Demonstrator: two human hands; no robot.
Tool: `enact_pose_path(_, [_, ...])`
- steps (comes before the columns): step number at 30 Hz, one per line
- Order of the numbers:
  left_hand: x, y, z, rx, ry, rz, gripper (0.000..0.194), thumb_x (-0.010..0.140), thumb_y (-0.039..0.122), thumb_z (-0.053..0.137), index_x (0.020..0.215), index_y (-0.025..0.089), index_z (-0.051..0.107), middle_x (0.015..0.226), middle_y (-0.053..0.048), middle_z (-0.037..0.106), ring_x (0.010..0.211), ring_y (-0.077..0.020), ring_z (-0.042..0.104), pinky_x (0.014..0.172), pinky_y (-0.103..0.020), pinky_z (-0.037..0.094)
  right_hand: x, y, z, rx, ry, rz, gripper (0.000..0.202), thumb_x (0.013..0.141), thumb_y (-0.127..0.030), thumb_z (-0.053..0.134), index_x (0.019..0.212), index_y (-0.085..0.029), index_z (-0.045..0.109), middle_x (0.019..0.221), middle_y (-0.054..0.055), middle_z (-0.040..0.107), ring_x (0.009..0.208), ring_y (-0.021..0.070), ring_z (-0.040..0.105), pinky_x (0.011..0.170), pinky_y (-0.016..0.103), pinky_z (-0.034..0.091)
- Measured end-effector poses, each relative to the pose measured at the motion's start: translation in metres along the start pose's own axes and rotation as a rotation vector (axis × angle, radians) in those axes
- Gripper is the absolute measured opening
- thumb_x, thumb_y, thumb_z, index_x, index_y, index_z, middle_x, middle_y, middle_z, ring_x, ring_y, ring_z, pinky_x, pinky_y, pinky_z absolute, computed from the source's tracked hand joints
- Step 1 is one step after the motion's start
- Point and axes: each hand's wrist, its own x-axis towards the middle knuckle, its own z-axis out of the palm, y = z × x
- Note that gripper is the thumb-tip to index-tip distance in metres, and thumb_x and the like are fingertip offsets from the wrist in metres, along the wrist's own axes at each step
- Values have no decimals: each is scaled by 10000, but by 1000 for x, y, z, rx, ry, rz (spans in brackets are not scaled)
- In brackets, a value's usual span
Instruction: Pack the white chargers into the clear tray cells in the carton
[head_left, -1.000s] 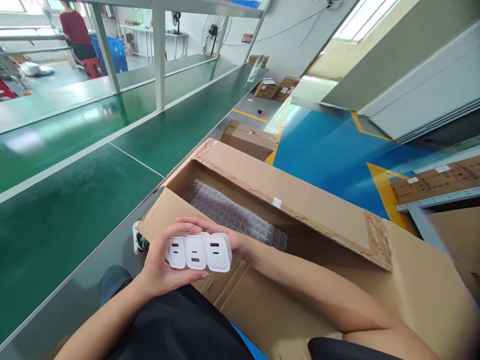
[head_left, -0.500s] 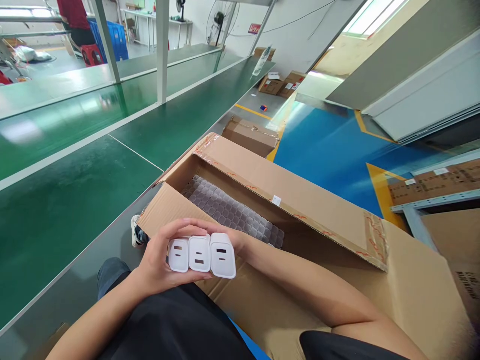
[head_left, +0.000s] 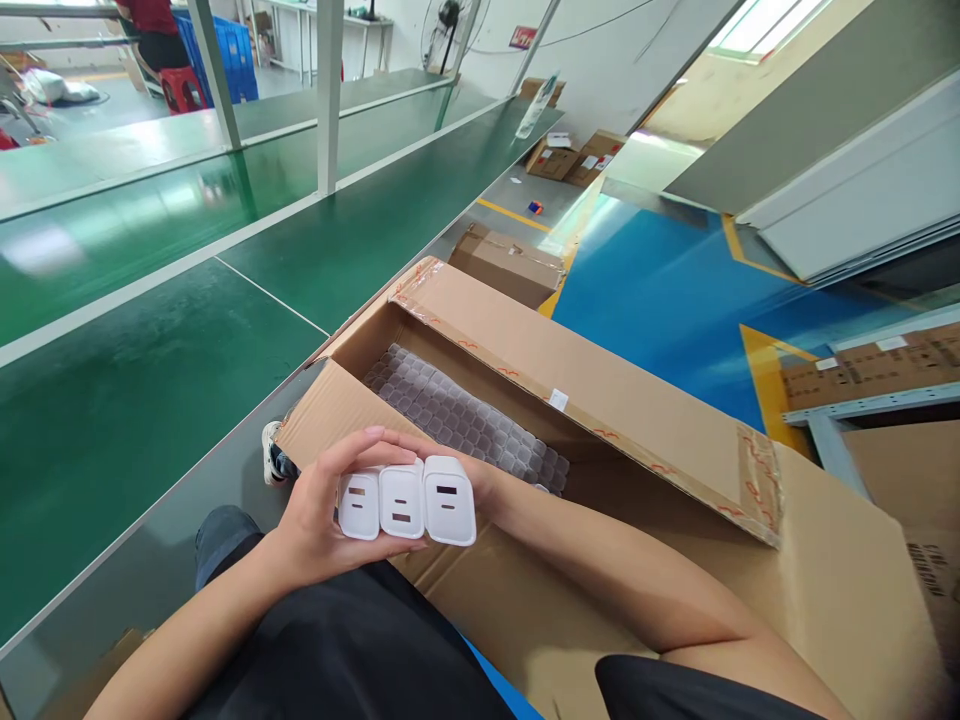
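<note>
Three white USB chargers (head_left: 402,503) sit side by side in a row, their port faces turned up toward me. Each face has a wide slot and a small one. My left hand (head_left: 319,505) grips the row from the left, thumb along the lower side and fingers over the upper side. From the right, my right hand (head_left: 469,472) reaches behind the row and closes around the right-hand charger; most of its fingers are hidden. Below and beyond the hands is an open cardboard box (head_left: 600,390) holding a grey tray of rounded cells (head_left: 465,410).
A green conveyor belt (head_left: 150,370) runs along the left, with metal posts (head_left: 328,100) beside it. More cartons (head_left: 506,262) stand on the floor beyond the box. Shelved cartons (head_left: 885,365) are at the right. A person in red (head_left: 155,30) sits far left.
The view has shifted slightly, so the background sits a little to the right. Both hands keep the three chargers in nearly the same position.
</note>
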Motion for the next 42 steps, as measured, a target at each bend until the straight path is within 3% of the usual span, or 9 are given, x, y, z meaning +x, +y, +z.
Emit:
enact_pose_path(5, [0,0,0,-13,15,-11,978,726,243,854,1514,264,275,1182,-121,697,1079,-222,692,924,-338,565,0,3,0,71,4,-38,580,747,-310,778,1280,-222,566,1043,30,677,907,176,623,756,259,515])
enact_pose_path(14, [6,4,-6,-40,-27,-20,974,747,301,842,1521,269,251,1153,-110,701,1144,-253,668,966,-400,555,1,0,-1,5,-8,-33,733,763,-355,767,1423,-234,472,1380,83,564,1162,231,593,866,294,507])
enact_pose_path(18, [1,9,-14,231,-41,0,951,745,364,838,1513,254,287,1241,-149,668,1154,-265,662,961,-389,552,5,1,-6,-90,-42,-74,699,764,-429,782,1376,-223,514,1236,67,638,1044,212,623,841,297,512])
enact_pose_path(22, [-4,12,-22,511,-82,-25,951,712,496,830,1490,251,340,1338,-158,602,1233,-302,599,1035,-444,502,11,1,-7,-328,31,-230,741,840,-489,716,1464,-220,417,1220,81,630,1117,209,597,941,319,483])
enact_pose_path(28, [-17,8,-34,506,-197,-358,908,744,560,776,1481,278,327,1452,-152,507,1331,-324,523,1052,-455,487,3,-1,7,-940,194,-338,767,897,-357,652,1549,-221,271,1069,75,652,851,179,619,789,306,507])
enact_pose_path(31, [-21,6,-39,454,-292,-412,909,760,536,769,1494,282,296,1470,-145,498,1320,-309,535,1057,-444,483,-1,-4,12,-1167,165,-367,787,898,-298,632,1567,-239,221,1016,56,650,752,162,586,736,302,505])
enact_pose_path(34, [-26,2,-36,465,-361,-362,954,748,504,779,1508,257,259,1470,-156,491,1330,-317,514,1072,-471,466,-2,-4,12,-1340,126,-408,829,906,-271,612,1588,-253,140,973,49,647,736,171,588,714,307,506])
enact_pose_path(38, [-34,-7,-22,563,-377,-322,931,642,403,820,1425,175,372,1396,-204,523,1272,-377,527,1030,-550,473,-3,-3,14,-1501,28,-408,871,903,-246,588,1604,-247,72,943,66,674,741,207,626,681,320,522])
enact_pose_path(42, [-43,-17,-14,504,-336,-363,1008,520,523,839,1359,129,442,1261,-203,592,1154,-376,576,994,-536,495,5,-2,12,-1563,-30,-372,869,897,-182,527,1609,-265,36,991,81,699,725,203,667,649,297,553])
